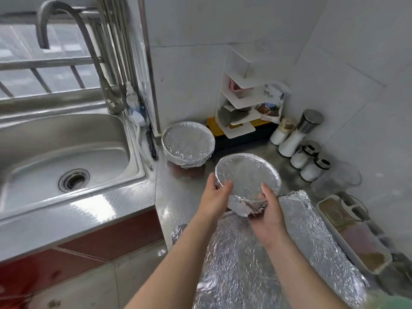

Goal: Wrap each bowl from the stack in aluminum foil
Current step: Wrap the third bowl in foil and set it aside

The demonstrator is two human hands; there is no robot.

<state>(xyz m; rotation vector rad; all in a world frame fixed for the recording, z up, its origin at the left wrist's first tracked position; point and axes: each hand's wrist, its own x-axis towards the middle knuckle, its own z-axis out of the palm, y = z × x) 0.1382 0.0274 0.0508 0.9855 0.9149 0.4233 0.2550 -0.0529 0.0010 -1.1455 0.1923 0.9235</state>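
A bowl covered in aluminum foil (246, 175) is held above the steel counter, tilted toward me. My left hand (217, 196) grips its left rim, thumb on the foil top. My right hand (268, 212) cups its near right underside, fingers curled round the crumpled foil. A second foil-wrapped bowl stack (188, 144) sits on the counter behind, near the wall. A long sheet of loose foil (256, 259) lies spread on the counter under my forearms, its far end rolled up at the right (298, 197).
A steel sink (66, 157) with a tall tap (107, 90) lies to the left. A white corner shelf (239, 103) stands at the back. Spice shakers (296, 139), a glass jar (336, 179) and a divided seasoning tray (354, 233) line the right wall.
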